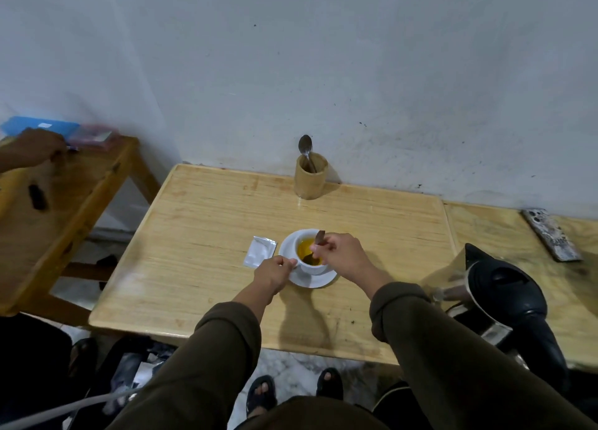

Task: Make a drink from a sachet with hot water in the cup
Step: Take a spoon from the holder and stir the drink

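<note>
A white cup (293,245) stands on a white saucer (318,280) near the middle of the wooden table (200,229); it holds a yellow-orange drink. My right hand (339,253) grips a spoon (318,239) whose bowl dips into the liquid. My left hand (275,272) pinches the cup's handle on its near left side. A white sachet (260,251) lies flat on the table just left of the cup, with one end looking torn.
A black and steel kettle (498,287) stands at the right table edge. A wooden holder (310,179) with a spoon stands by the wall. A phone (551,234) lies far right. Another person's hand (35,149) rests on a side table at left.
</note>
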### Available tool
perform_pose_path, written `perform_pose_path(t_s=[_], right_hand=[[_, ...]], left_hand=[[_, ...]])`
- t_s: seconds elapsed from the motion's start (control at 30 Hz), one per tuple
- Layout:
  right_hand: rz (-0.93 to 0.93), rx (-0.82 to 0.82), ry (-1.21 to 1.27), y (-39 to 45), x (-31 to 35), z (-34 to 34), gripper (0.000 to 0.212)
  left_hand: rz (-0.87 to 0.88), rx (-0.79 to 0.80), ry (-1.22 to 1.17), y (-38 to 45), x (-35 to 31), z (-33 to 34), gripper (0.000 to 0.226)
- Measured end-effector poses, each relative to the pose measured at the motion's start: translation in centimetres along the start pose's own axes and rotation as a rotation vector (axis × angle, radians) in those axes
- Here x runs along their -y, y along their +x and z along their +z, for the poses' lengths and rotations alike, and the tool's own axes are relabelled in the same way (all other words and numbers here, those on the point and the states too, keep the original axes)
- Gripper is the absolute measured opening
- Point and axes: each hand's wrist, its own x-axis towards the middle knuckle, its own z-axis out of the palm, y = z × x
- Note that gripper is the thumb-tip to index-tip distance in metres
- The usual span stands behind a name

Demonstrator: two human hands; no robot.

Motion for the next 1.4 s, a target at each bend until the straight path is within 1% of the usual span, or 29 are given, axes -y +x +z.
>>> perform_pose_path(t_s=[0.1, 0.13, 0.2, 0.3, 0.4, 0.53, 0.63, 0.77, 0.87, 1.03, 1.17, 1.2, 1.3, 1.4], right_hand=[[0.07, 0.065, 0.187, -1.0, 0.0, -0.4, 0.004], [0.099, 0.079, 0.212, -1.3, 0.0, -0.4, 0.003], [0.15, 0.1, 0.232, -2.0, 0.0, -0.6, 0.007], [0.198, 0.1, 0.268, -2.9, -0.2, -0.5, 0.013], [0.184, 0.021, 0.331, -3.4, -0.3, -0.4, 0.015], [0.15, -0.101, 0.428, -3.9, 0.0, 0.1, 0.011], [0.16, -0.147, 0.518, -4.2, 0.4, 0.5, 0.017], [0.214, -0.196, 0.72, -4.8, 0.6, 0.9, 0.027], [0.224, -0.201, 0.71, -5.3, 0.2, 1.3, 0.028], [0.212, -0.189, 0.681, -6.2, -0.9, 1.4, 0.013], [0.202, -0.171, 0.632, -6.7, -2.1, 1.3, 0.009], [0.216, -0.181, 0.638, -6.8, -2.4, 1.3, 0.01], [0.249, -0.186, 0.675, -7.0, -3.7, 1.4, 0.02], [0.302, -0.177, 0.705, -7.1, -5.0, 1.3, 0.017]], left_hand=[[0.004, 0.014, 0.004, 0.1, 0.0, 0.0, 0.035], [0.008, 0.015, 0.006, 0.2, 0.0, 0.0, 0.031], [0.021, 0.016, 0.005, 0.4, 0.1, -0.1, 0.026], [0.039, 0.031, 0.024, 0.4, 0.1, -0.2, 0.029], [0.056, 0.032, 0.061, 0.2, 0.0, -0.3, 0.039], [0.068, 0.043, 0.083, 0.1, -0.1, -0.5, 0.042], [0.08, 0.044, 0.078, 0.0, 0.1, -0.6, 0.042], [0.083, 0.05, 0.047, 0.0, 0.4, -0.6, 0.041], [0.079, 0.047, 0.04, 0.0, 0.4, -0.5, 0.044], [0.072, 0.021, 0.04, -0.3, 0.3, -0.4, 0.044], [0.073, -0.016, 0.007, -0.5, 0.5, -0.1, 0.042], [0.073, -0.028, -0.006, -0.6, 0.5, 0.1, 0.041], [0.056, -0.062, -0.036, -0.8, 0.7, 0.5, 0.039], [0.044, -0.119, -0.092, -1.3, 0.7, 1.1, 0.037]])
